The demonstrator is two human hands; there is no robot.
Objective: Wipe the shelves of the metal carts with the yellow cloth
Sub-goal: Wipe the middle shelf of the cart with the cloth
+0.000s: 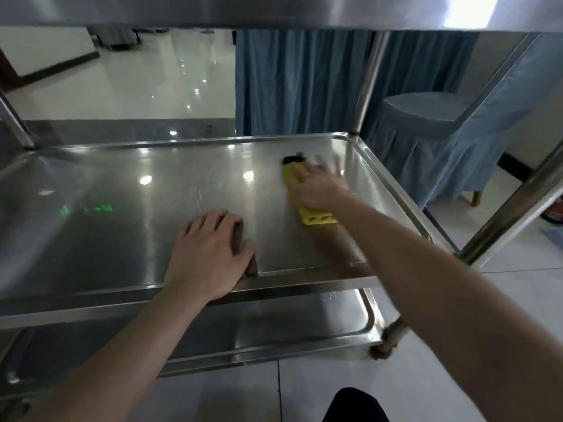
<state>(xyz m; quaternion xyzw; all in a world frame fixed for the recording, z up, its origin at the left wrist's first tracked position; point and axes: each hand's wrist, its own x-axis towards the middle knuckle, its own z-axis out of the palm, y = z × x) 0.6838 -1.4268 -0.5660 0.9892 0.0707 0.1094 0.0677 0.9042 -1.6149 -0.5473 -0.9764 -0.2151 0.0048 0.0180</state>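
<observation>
A steel cart's middle shelf fills the view, shiny and rimmed. My right hand presses flat on the yellow cloth near the shelf's far right corner; the cloth shows at my wrist and beyond my fingers, where a dark edge sticks out. The hand is blurred. My left hand rests palm down on the shelf's near rim, fingers spread over the metal, holding nothing. The top shelf hangs just overhead and the bottom shelf lies below.
Upright cart posts stand at the far right, near right and far left. A caster sits on the tiled floor. A blue curtain and a blue-covered chair stand behind the cart.
</observation>
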